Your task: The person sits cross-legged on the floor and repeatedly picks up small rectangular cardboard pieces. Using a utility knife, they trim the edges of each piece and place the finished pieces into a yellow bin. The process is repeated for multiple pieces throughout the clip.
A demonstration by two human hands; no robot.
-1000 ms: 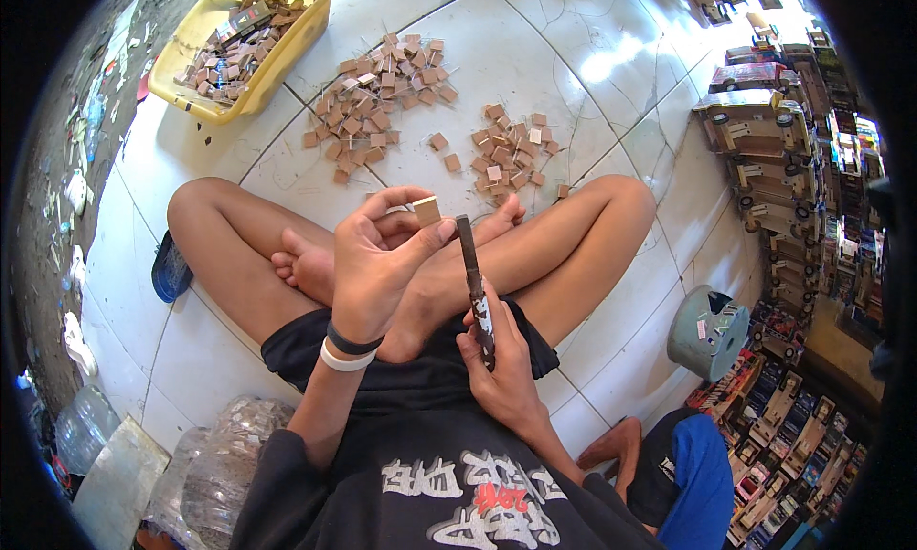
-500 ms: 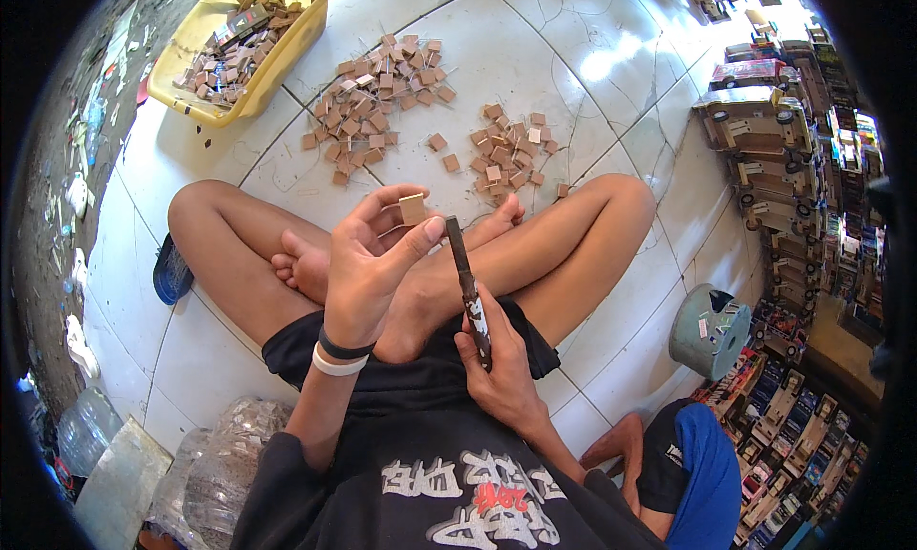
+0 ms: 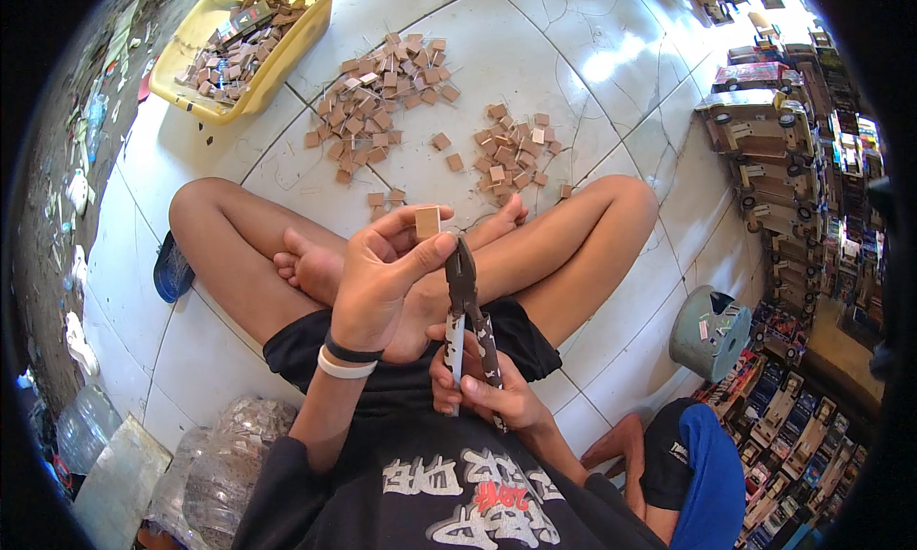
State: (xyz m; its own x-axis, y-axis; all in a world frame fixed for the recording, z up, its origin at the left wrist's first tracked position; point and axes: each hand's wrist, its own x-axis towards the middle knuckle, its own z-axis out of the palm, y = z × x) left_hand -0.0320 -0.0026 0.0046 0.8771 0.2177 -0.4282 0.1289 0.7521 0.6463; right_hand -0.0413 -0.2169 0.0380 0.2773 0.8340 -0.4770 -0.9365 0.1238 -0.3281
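Note:
My left hand (image 3: pixel 375 273) pinches a small square brown wooden block (image 3: pixel 428 223) between thumb and fingers, above my crossed legs. In my right hand (image 3: pixel 497 388) is a pair of pliers (image 3: pixel 462 287) with a dark head and worn white-and-brown handles. Its handles stand somewhat apart, and the jaws point up beside my left thumb tip. Whether the jaws touch anything is hard to make out. Beyond my feet lie a larger heap of similar blocks with thin wires (image 3: pixel 382 96) and a smaller pile (image 3: pixel 516 149).
A yellow basin (image 3: pixel 258 96) with more blocks stands at the far left. Toy wooden trucks (image 3: pixel 764 130) are stacked along the right. A grey-green spool-shaped stool (image 3: pixel 709 330) and another person in blue and black (image 3: pixel 702 474) are at the lower right. Clear plastic bags (image 3: pixel 224 464) lie lower left.
The pliers have turned from edge-on to face-on, and their handles now show spread. My left hand has shifted slightly right with the block, which has rotated a little.

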